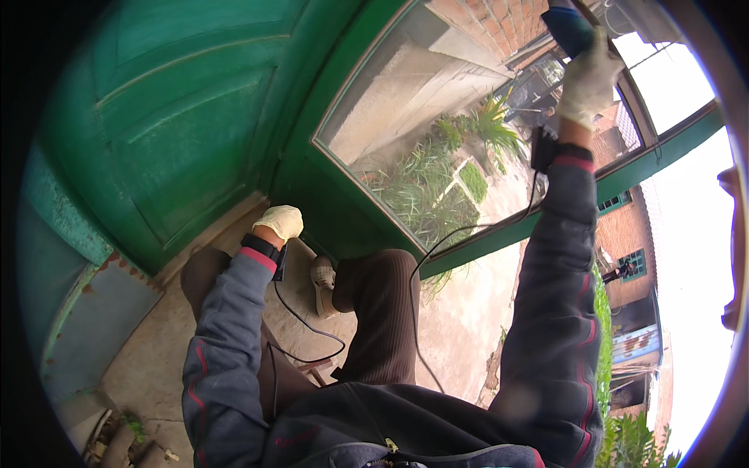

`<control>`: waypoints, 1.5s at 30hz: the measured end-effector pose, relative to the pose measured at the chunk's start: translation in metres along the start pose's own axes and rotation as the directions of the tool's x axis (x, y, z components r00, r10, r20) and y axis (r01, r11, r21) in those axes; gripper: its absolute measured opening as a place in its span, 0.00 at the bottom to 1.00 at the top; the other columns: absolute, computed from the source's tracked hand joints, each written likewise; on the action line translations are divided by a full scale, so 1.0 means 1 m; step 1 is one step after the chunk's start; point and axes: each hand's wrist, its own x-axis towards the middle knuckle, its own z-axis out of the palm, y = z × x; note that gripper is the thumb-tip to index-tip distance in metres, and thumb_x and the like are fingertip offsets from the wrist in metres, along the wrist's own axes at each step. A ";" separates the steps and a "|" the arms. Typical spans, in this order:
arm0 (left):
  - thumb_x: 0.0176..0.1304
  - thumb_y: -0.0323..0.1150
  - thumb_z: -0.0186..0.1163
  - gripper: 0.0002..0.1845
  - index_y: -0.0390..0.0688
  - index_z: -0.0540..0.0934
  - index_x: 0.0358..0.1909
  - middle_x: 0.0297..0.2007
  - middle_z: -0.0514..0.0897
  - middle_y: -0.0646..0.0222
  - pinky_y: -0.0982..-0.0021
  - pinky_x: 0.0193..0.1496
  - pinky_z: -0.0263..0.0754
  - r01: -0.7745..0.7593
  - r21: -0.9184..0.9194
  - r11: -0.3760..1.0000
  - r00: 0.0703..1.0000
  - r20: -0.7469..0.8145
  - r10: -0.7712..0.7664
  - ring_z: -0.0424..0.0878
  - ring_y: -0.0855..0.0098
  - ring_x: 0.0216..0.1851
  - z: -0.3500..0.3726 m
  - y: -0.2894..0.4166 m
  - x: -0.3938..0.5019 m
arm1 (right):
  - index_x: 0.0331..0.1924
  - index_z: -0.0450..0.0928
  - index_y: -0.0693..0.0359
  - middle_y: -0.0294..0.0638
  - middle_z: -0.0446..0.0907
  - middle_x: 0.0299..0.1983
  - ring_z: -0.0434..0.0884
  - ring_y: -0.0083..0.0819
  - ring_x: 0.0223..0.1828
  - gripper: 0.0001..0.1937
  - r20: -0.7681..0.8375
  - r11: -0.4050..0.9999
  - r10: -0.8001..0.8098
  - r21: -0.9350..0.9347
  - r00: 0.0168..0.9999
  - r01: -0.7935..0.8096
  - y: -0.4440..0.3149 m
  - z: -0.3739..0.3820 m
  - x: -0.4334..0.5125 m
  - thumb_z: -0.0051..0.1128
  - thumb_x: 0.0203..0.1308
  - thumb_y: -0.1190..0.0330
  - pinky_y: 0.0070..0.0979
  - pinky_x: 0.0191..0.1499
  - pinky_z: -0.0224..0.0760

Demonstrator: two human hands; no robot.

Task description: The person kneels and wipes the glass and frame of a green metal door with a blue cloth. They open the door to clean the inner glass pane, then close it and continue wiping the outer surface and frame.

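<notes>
My right hand, in a pale glove, is raised high at the upper right and is closed on a dark blue cloth near the top of the glass pane. The pane sits in a green door frame and shows plants and a brick wall. My left hand, also gloved, is low beside my knee, near the foot of the green panelled door. Its fingers are curled out of sight, so whether it holds anything is hidden. Both wrists wear black straps with cables.
A black cable loops across my lap and past the frame's lower edge. Below me are a concrete floor and part of a small wooden stool. A rusty metal panel stands at the left. Brick buildings and greenery lie outside at right.
</notes>
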 end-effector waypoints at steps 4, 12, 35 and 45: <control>0.52 0.32 0.58 0.10 0.44 0.88 0.31 0.37 0.87 0.55 0.56 0.44 0.80 0.031 -0.030 0.999 0.999 0.010 -0.031 0.85 0.55 0.43 -0.001 0.000 0.000 | 0.59 0.67 0.47 0.49 0.73 0.43 0.84 0.45 0.37 0.27 0.348 0.974 -0.221 0.037 0.911 0.223 -0.049 0.031 -0.101 0.54 0.55 0.79 0.39 0.34 0.85; 0.52 0.31 0.57 0.10 0.42 0.87 0.32 0.37 0.86 0.52 0.54 0.45 0.79 0.075 -0.033 0.997 0.997 0.020 -0.074 0.85 0.52 0.43 -0.004 0.001 -0.004 | 0.51 0.76 0.49 0.50 0.79 0.44 0.84 0.43 0.43 0.19 0.664 0.786 -0.612 0.568 0.428 0.244 -0.127 0.055 -0.356 0.59 0.53 0.70 0.36 0.41 0.79; 0.69 0.64 0.44 0.42 0.34 0.66 0.67 0.66 0.69 0.55 0.67 0.70 0.56 -0.055 -0.967 0.251 0.828 -0.184 -0.529 0.64 0.63 0.69 -0.085 0.042 -0.010 | 0.61 0.69 0.69 0.41 0.80 0.51 0.82 0.28 0.48 0.20 0.771 -0.621 -0.614 -0.340 0.168 -0.706 -0.182 -0.027 -0.383 0.52 0.68 0.72 0.26 0.56 0.74; 0.70 0.58 0.50 0.33 0.39 0.70 0.63 0.56 0.77 0.63 0.66 0.58 0.73 -0.228 -0.956 -0.183 0.813 -0.084 -0.576 0.77 0.69 0.54 -0.085 0.056 0.002 | 0.57 0.72 0.72 0.43 0.81 0.47 0.81 0.28 0.45 0.22 0.857 -0.704 -0.505 -0.342 0.101 -0.622 -0.196 -0.022 -0.390 0.60 0.61 0.73 0.25 0.54 0.73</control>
